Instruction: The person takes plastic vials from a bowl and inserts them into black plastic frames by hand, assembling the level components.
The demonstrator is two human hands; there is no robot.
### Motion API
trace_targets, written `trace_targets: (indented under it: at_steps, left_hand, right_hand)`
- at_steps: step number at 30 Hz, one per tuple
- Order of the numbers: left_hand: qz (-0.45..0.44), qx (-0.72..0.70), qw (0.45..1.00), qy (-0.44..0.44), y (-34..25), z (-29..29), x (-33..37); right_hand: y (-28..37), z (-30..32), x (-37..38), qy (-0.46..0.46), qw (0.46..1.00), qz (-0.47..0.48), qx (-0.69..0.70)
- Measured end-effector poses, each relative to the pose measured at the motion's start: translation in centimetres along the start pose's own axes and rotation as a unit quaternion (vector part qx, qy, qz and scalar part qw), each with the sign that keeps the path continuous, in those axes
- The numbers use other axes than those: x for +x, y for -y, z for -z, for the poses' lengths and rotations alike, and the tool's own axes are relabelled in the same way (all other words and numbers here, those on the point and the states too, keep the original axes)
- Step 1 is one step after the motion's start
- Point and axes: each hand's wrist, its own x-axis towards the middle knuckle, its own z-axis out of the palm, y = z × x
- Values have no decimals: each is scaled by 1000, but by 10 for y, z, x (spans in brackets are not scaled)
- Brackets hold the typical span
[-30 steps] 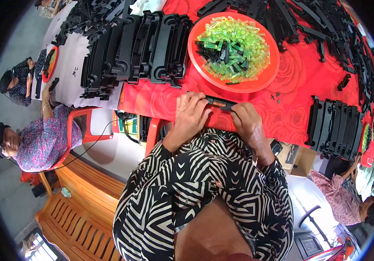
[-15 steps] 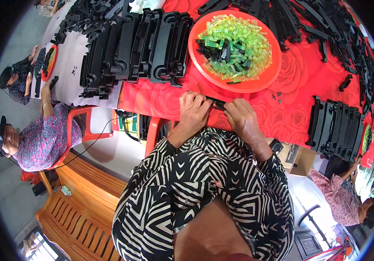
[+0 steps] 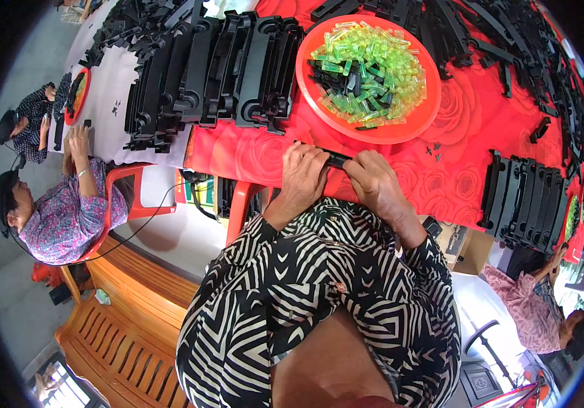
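Left hand (image 3: 303, 173) and right hand (image 3: 372, 182) both clasp ends of narrow black plastic strip (image 3: 337, 160) at near edge of red rose-print tablecloth (image 3: 251, 153). Orange tray (image 3: 411, 124) of green clips just beyond; row of black frames (image 3: 217, 68) stands left.

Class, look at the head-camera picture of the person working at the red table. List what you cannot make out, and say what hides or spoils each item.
- Black part in the head view: the left hand and right hand cover both its ends, so its shape is unclear.
- Small dark pieces in the red tray: partly buried under green clear pieces, too small to tell.
- Black parts at the far table edge: bent and cut off by the fisheye rim.
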Motion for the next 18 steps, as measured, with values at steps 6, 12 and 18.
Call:
trace_targets:
  at_steps: [6, 12, 18]
  left_hand:
    - [-19, 17, 999, 31, 0, 3, 2]
    - [-19, 8, 999, 46, -1, 5, 4]
    - [-18, -3, 999, 37, -2, 7, 7]
  right_hand:
    - [1, 3, 0, 31, 999, 0, -7]
    - [3, 5, 3, 69, 997, 0, -44]
    - [7, 2, 3, 30, 998, -1, -62]
